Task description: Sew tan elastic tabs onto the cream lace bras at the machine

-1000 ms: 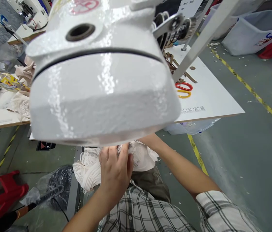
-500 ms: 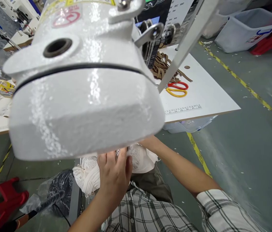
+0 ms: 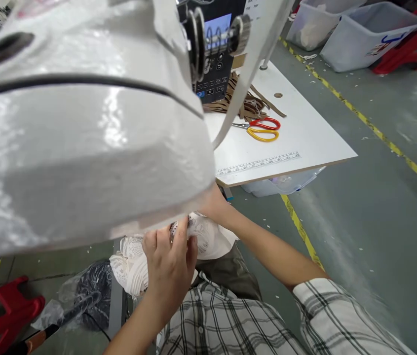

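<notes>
Your left hand (image 3: 169, 261) is resting half-open on lace (image 3: 204, 236), risking slippage; the machine (image 3: 93, 162) is hiding your right hand's (image 3: 215, 203) grip.

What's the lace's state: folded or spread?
Folded, at least left of the left hand: the lace shows layered folds there. Can't tell behind the machine, which hides that part.

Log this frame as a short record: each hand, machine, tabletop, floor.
Left hand: on off-white lace fabric; grip unclear
Right hand: by the fabric, partly hidden; grip unclear
Sewing machine head: white, upper left, covering part of the right hand
Tabletop: red-and-yellow-handled scissors, brown strips, ruler scale
Floor: red stool, lower left
</notes>
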A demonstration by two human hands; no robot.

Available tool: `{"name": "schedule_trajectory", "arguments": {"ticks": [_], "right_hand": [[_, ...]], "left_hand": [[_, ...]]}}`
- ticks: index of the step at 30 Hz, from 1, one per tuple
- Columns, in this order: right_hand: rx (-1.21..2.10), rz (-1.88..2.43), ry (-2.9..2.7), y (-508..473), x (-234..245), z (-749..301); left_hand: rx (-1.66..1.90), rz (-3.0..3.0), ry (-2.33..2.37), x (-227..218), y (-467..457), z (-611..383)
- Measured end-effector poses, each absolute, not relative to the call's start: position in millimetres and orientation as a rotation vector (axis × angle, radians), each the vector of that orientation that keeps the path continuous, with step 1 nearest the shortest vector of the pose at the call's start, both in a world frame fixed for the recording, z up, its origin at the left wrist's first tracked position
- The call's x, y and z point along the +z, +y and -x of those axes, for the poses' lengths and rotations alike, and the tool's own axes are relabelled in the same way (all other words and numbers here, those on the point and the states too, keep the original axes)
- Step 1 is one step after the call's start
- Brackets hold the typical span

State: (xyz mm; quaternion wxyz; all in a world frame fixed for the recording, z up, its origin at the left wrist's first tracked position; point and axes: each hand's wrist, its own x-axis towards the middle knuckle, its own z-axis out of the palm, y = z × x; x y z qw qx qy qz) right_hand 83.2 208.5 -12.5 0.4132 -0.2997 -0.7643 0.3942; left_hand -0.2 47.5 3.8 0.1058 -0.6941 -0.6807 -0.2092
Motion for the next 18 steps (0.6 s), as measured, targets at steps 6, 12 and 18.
{"name": "schedule_trajectory", "arguments": {"ticks": [6, 12, 18], "right_hand": [[1.173, 0.780, -1.752, 193.4, -19.1, -101.5], [1.377, 0.758, -1.697, 161.6, -35.0, -128.2], [1.280, 0.722, -1.758, 143.8, -39.3, -130.7]], "left_hand": [[-0.744, 2.041, -2.028, -0.7, 40.1, 2.5], [-1.017, 1.924, -2.116, -6.6, 35.1, 8.5], [-1.808, 1.539, -2.653, -17.9, 37.4, 15.4]]}}
